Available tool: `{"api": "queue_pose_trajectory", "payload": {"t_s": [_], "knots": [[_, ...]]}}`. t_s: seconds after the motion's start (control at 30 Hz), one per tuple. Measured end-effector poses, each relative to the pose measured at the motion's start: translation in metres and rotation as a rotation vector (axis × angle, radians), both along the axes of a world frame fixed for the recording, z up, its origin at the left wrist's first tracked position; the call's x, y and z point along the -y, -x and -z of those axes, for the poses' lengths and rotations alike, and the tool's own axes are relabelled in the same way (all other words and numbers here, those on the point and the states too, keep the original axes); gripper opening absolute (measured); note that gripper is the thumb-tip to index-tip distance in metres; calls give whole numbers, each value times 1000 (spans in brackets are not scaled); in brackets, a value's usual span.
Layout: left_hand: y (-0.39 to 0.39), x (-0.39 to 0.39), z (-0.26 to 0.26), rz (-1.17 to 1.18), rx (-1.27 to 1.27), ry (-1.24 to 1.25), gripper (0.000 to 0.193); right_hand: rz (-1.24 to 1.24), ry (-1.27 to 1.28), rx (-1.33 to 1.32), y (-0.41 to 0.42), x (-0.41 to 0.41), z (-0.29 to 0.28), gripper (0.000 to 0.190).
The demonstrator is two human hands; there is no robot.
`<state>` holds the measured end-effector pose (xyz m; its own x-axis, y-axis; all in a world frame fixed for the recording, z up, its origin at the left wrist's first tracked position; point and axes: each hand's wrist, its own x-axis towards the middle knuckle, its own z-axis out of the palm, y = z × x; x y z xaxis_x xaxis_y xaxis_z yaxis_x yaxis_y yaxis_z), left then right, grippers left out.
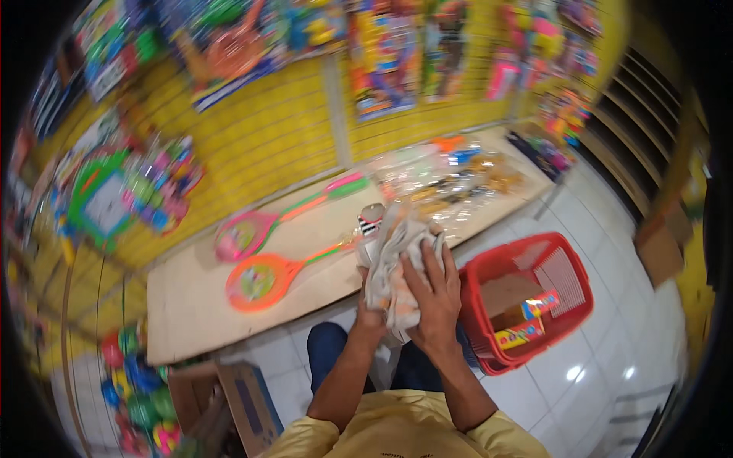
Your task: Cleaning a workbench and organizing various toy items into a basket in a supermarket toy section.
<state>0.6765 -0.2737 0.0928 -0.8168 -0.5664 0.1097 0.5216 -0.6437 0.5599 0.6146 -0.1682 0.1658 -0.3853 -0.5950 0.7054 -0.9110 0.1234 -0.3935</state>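
A crumpled, pale patterned cloth [401, 263] is between my hands, above the front edge of the wooden shelf board [189, 320]. My right hand [432, 286] lies spread over the cloth's right side. My left hand [369, 306] grips its left side, around something white that the cloth mostly covers. Just beyond the cloth is a small item with black and white stripes [369, 223]. On the board lie a pink and green toy racket [246, 233] and an orange toy racket [260, 281], whose handle end is hidden near my hands. Clear-wrapped toys [458, 183] cover the board's right part.
A red plastic basket [527, 355] with small colourful boxes stands on the tiled floor at right. Packaged toys [383, 57] hang on the yellow wire-grid wall [286, 126]. An open cardboard box [246, 401] and bundled plastic balls [143, 401] are at lower left.
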Motion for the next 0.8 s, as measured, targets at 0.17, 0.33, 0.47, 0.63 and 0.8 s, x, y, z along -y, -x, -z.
{"api": "queue_pose_trajectory", "payload": {"t_s": [0.17,0.33,0.47,0.63,0.8], "knots": [[-98,68,31,-155,-31,-147,76,-478,-331,-102,-61,1,52,60],[-167,75,19,-736,267,-175,61,-462,11,1039,-66,-10,121,40],[-186,52,39,-872,345,-233,52,-504,44,731,-88,24,94,40],[-185,24,73,-730,126,-109,56,-731,-105,272,-125,58,74,54],[-174,12,13,-764,753,467,62,-946,-223,1310,-94,79,153,82]]}}
